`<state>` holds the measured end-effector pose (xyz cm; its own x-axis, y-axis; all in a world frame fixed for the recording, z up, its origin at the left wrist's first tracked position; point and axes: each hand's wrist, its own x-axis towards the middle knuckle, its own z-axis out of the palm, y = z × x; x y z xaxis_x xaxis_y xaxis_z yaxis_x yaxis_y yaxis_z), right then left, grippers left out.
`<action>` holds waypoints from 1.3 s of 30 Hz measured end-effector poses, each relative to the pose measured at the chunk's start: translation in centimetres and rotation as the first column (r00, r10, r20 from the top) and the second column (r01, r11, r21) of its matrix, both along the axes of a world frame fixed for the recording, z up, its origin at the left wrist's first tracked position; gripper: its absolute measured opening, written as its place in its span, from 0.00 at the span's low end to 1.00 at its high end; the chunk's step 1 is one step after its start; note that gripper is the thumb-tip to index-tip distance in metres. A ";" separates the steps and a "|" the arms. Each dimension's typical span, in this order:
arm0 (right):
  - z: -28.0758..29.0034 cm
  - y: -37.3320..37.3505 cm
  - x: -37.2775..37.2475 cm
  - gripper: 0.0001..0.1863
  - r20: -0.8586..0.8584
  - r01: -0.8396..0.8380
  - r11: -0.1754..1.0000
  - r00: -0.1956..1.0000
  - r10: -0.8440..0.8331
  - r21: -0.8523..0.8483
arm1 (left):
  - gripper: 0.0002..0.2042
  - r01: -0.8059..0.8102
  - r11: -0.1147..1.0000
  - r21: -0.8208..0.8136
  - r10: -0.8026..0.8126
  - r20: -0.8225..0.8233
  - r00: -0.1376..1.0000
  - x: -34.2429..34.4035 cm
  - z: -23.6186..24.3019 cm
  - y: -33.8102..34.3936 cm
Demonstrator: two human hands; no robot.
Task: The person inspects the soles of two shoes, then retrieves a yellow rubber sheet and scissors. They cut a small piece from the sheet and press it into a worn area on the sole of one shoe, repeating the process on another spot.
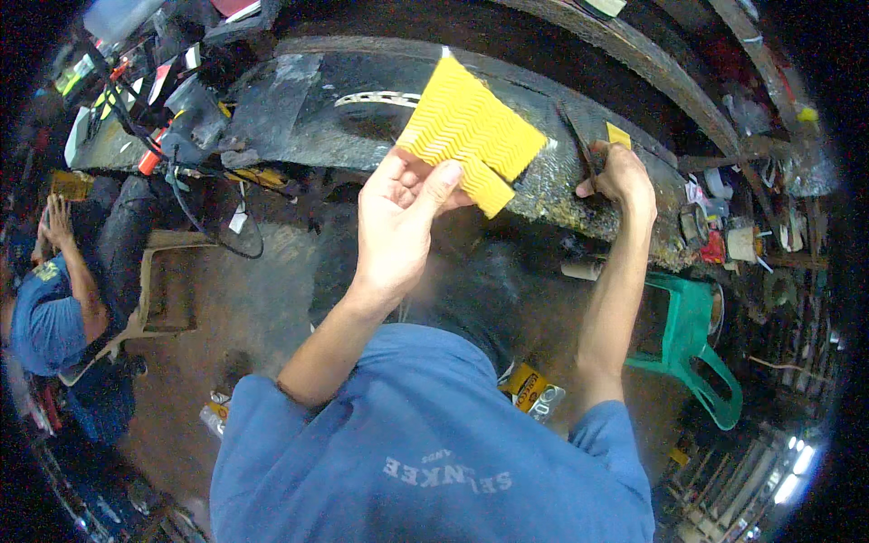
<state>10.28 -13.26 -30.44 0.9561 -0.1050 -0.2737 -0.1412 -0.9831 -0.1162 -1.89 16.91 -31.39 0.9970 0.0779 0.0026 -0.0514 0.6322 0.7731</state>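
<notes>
My left hand (407, 195) pinches a yellow sheet (471, 127) with a raised zigzag pattern, thumb on its face. The sheet is held up above the bench's near edge, and a narrow strip-like part juts out at its lower right corner. To the right, my right hand (625, 176) is closed over the bench, around a dark, slender blade-like tool (577, 136); its exact kind is unclear. A small yellow piece (618, 135) shows just beyond the right hand's knuckles.
A dark, worn workbench (362, 131) spans the front, with a pale curved strip (376, 98) on it. Cables and clutter crowd the left end. A green plastic chair (679, 330) stands at right. Another person (54, 303) sits at far left, hands on a yellow piece.
</notes>
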 end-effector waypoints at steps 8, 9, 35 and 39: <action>-0.8 0.9 -2.7 0.33 0.187 -0.230 0.968 0.951 0.245 -0.100 | 0.16 0.113 0.988 -0.109 -0.120 -0.065 0.991 0.3 -0.2 0.1; 0.3 1.8 -4.1 0.31 0.359 -0.282 0.957 0.902 0.239 0.073 | 0.16 0.098 0.991 -0.094 -0.104 -0.068 0.992 0.2 -0.2 0.0; 0.6 14.2 -16.0 0.05 0.233 -0.210 0.107 0.783 -0.577 0.972 | 0.09 -0.221 0.975 0.038 0.218 0.068 0.974 0.4 -0.6 2.1; 1.2 10.3 -15.8 0.07 0.192 -0.186 0.073 0.771 -0.608 0.980 | 0.10 -0.428 0.868 0.253 0.436 0.026 0.900 1.9 0.8 7.1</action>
